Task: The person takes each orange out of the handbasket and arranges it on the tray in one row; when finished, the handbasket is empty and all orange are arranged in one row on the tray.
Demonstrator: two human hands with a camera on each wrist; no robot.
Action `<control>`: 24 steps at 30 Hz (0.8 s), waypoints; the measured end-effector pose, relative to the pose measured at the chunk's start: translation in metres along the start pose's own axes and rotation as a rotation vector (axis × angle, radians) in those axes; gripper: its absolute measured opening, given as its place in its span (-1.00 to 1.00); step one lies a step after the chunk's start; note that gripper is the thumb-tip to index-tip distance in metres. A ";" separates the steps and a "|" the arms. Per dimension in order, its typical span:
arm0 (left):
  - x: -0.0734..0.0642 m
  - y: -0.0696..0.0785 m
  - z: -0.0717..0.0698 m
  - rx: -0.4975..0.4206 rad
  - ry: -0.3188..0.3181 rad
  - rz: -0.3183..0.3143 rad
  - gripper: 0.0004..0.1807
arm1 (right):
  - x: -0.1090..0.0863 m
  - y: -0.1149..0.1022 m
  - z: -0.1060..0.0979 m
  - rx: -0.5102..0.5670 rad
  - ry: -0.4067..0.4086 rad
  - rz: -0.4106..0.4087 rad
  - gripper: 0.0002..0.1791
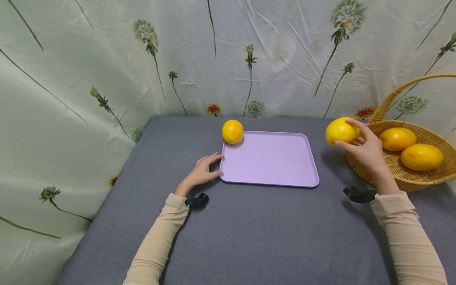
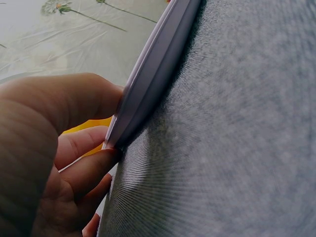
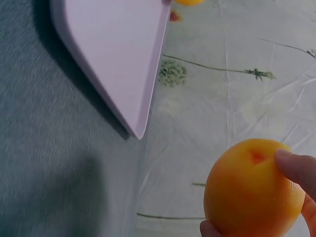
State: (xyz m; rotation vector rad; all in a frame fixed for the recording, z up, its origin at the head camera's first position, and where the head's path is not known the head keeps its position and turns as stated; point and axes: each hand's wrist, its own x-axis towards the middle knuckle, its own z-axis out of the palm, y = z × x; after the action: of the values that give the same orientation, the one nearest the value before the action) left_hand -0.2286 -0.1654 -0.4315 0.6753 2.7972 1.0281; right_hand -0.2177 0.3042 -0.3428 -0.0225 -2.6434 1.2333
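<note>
My right hand (image 1: pixel 370 150) holds a smooth yellow-orange fruit (image 1: pixel 339 132) between thumb and fingers, above the table beside the basket. In the right wrist view, the held fruit (image 3: pixel 252 190) shows a reddish dimple near a fingertip. The left hand (image 1: pixel 200 172) touches the left edge of a lilac rectangular tray (image 1: pixel 272 158), its thumb and fingers spread apart along the rim. Close up in the left wrist view, fingertips meet the tray's side wall (image 2: pixel 143 94). Another yellow-orange fruit (image 1: pixel 232 132) sits at the tray's far left corner.
A wicker basket (image 1: pixel 409 184) with a tall handle stands on the right, partly behind the right hand. Inside it lie two more fruits, one farther back (image 1: pixel 398 138) and one nearer (image 1: pixel 422 157). Grey cloth covers the table (image 1: pixel 267 233); a flower-patterned curtain (image 1: pixel 285 59) hangs behind.
</note>
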 end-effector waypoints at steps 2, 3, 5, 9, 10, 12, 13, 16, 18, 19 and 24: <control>0.000 0.000 0.000 0.004 0.002 0.003 -0.38 | 0.003 -0.002 0.005 0.021 -0.021 -0.018 -0.26; 0.000 0.000 0.000 0.006 0.003 0.005 -0.38 | 0.004 -0.003 0.007 0.019 -0.025 -0.023 -0.25; 0.001 -0.001 0.000 0.008 0.004 0.005 -0.38 | 0.008 -0.005 0.011 0.023 -0.038 -0.035 -0.23; 0.002 -0.001 0.000 0.011 0.005 0.005 -0.37 | 0.014 -0.010 0.017 0.010 -0.053 -0.048 -0.21; 0.002 -0.001 0.000 0.012 0.005 0.005 -0.37 | 0.015 -0.011 0.019 0.019 -0.056 -0.055 -0.21; 0.001 0.000 0.000 0.009 0.003 0.006 -0.37 | 0.015 -0.014 0.023 0.036 -0.066 -0.064 -0.21; 0.001 -0.001 0.000 0.005 0.002 0.006 -0.37 | 0.015 -0.015 0.025 0.045 -0.074 -0.065 -0.21; 0.001 -0.001 0.001 0.005 0.002 0.005 -0.38 | 0.016 -0.019 0.030 0.062 -0.100 -0.076 -0.22; 0.001 -0.002 0.001 0.006 0.006 0.007 -0.38 | 0.018 -0.021 0.033 0.057 -0.122 -0.082 -0.23; 0.001 -0.002 0.001 0.008 0.007 0.008 -0.38 | 0.019 -0.021 0.035 0.056 -0.130 -0.089 -0.23; 0.001 -0.001 0.001 0.012 0.009 0.015 -0.38 | 0.027 -0.025 0.045 0.056 -0.150 -0.107 -0.23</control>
State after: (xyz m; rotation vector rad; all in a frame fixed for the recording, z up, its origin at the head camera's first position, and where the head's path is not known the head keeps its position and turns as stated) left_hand -0.2299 -0.1653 -0.4333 0.6950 2.8125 1.0209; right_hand -0.2518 0.2571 -0.3466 0.2263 -2.6930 1.3208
